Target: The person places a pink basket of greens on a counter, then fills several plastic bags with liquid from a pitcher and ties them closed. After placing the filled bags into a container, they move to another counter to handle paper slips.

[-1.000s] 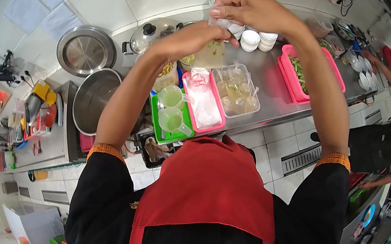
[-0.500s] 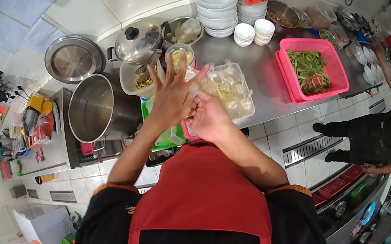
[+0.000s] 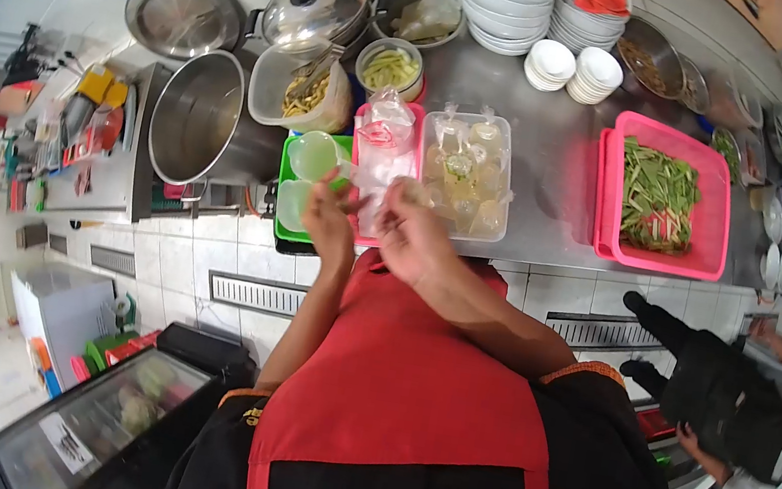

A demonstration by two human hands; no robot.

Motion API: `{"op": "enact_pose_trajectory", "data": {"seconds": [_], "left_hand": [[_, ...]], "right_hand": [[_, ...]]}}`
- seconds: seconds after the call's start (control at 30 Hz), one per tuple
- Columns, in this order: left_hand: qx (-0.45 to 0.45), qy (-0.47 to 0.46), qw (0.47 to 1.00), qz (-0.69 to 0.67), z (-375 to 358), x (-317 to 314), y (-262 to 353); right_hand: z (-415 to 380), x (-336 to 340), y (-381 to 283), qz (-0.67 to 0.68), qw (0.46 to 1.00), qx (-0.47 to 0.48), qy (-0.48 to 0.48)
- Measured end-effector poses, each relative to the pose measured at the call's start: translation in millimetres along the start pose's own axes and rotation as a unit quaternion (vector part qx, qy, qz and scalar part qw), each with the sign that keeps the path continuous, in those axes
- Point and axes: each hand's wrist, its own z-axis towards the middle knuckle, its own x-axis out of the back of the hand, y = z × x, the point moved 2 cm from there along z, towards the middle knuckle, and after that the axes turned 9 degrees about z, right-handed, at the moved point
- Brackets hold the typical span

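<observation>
My left hand [image 3: 329, 223] is raised in front of the counter's near edge, fingers curled in and thumb pointing toward the other hand. Beside it, a small gap away, my right hand [image 3: 410, 234] has its fingers bent together in a blurred pinch. Whatever either hand holds is too small or smeared to make out. Behind them, clear plastic bags [image 3: 387, 148] lie in a pink tray [image 3: 359, 144]. Left of it a green basket [image 3: 291, 147] holds translucent round cups [image 3: 315, 156]. On the right, a clear container [image 3: 508, 166] holds knotted bags of pale liquid [image 3: 463, 169].
Behind stand a tub of yellowish pieces with tongs [image 3: 304, 95], a lidded pot [image 3: 316, 1] and stacked bowls [image 3: 508, 4]. A large steel pot [image 3: 196, 114] is at left. Pink baskets of cut greens [image 3: 711, 232] sit right. Another person [image 3: 731, 402] stands at far right.
My left hand has gone from spread fingers to curled ones, and both hands have come lower and apart. The view has shifted, showing more floor and a glass-topped case at lower left.
</observation>
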Motion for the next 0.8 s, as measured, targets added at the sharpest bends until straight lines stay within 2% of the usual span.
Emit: {"op": "enact_pose_trajectory", "data": {"seconds": [0.03,0.07,0.13,0.17,0.2,0.23,0.3,0.33,0.4,0.43,0.47,0.53,0.57,0.6,0.67,0.7,0.73,0.77,0.8], "left_hand": [[-0.056,0.009,0.978,0.203,17,24,-5],[-0.11,0.012,0.911,0.397,31,42,-2],[-0.062,-0.042,0.951,0.3,17,43,34],[-0.086,-0.082,0.954,0.277,9,40,45],[-0.253,-0.046,0.889,0.379,-1,27,67],[-0.416,-0.009,0.783,0.462,-8,4,92],[-0.525,-0.03,0.679,0.513,-19,-40,136],[-0.523,-0.035,0.68,0.513,-15,-40,129],[-0.483,-0.266,0.546,0.631,-8,-47,107],[-0.429,-0.374,0.5,0.653,-6,-44,101],[-0.457,-0.37,0.467,0.66,-9,-40,95],[-0.472,-0.372,0.427,0.675,-17,-34,86],[-0.471,-0.38,0.456,0.653,-18,-29,85],[-0.488,-0.393,0.444,0.64,-9,-20,72],[-0.356,-0.554,0.575,0.485,17,-1,36],[-0.109,-0.632,0.645,0.415,26,2,28],[-0.117,-0.642,0.634,0.416,28,4,22],[0.058,-0.656,0.706,0.261,26,7,13],[0.234,-0.629,0.736,0.093,22,7,14]], "right_hand": [[-6,-6,-18,0.0,0.997,0.075,-0.022],[-10,-11,-31,0.002,0.987,0.153,-0.047],[-8,-7,-39,-0.031,0.99,0.136,-0.034],[-10,1,-39,-0.063,0.991,0.114,-0.012],[-11,5,-38,-0.063,0.992,0.11,-0.006],[-8,4,-38,-0.066,0.991,0.115,-0.003],[-6,1,-38,-0.061,0.99,0.128,0.005],[-7,6,-35,-0.059,0.99,0.129,0.01],[-7,12,-29,-0.031,0.995,0.089,0.022],[-5,15,-23,-0.053,0.992,0.104,0.04],[-5,19,-19,-0.046,0.992,0.116,0.034],[0,32,-8,-0.043,0.996,0.077,-0.008],[9,44,-8,-0.049,0.997,0.051,-0.025],[11,52,-5,-0.032,0.996,0.073,-0.029],[10,64,-3,0.027,0.999,0.002,-0.029],[0,61,-3,0.053,0.998,0.013,-0.04],[-4,57,4,0.063,0.997,0.026,-0.045],[-9,56,9,0.024,0.992,0.116,-0.046],[-21,46,16,-0.018,0.978,0.205,-0.044]]}}
